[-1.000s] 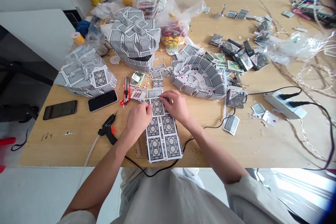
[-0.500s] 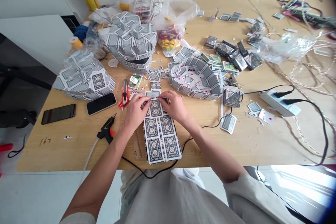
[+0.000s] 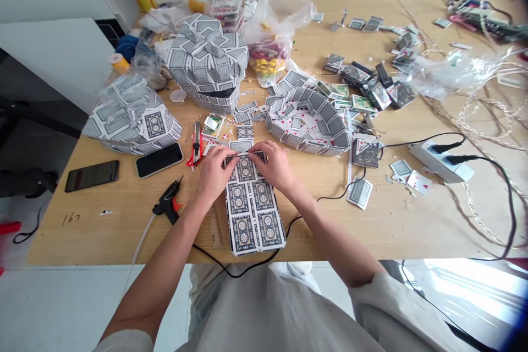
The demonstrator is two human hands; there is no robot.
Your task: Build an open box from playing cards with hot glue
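Note:
A long panel made of playing cards (image 3: 253, 214), with blue-and-gold patterned backs, lies lengthwise in front of me. My left hand (image 3: 214, 171) grips its far left corner between thumb and fingers. On the far right corner, my right hand (image 3: 275, 166) pinches the same edge, the two thumbs pointing towards each other. My fingertips partly cover that edge. Just beyond it lies a grey-backed card (image 3: 241, 146). Left of my left hand are a red-handled utility knife (image 3: 197, 146) and a black hot glue gun (image 3: 168, 203). A ruler (image 3: 214, 226) lies beside the panel.
An open card-built box (image 3: 307, 140) holds loose cards. Two lidded card boxes (image 3: 210, 60) stand at the back left. Two phones (image 3: 93, 176) lie left, a power strip (image 3: 439, 162) right. A black cable (image 3: 214, 263) loops along the front edge.
Almost nothing differs. Both hands stay at the panel's far edge, with the fingers barely shifted; the whole view has moved slightly.

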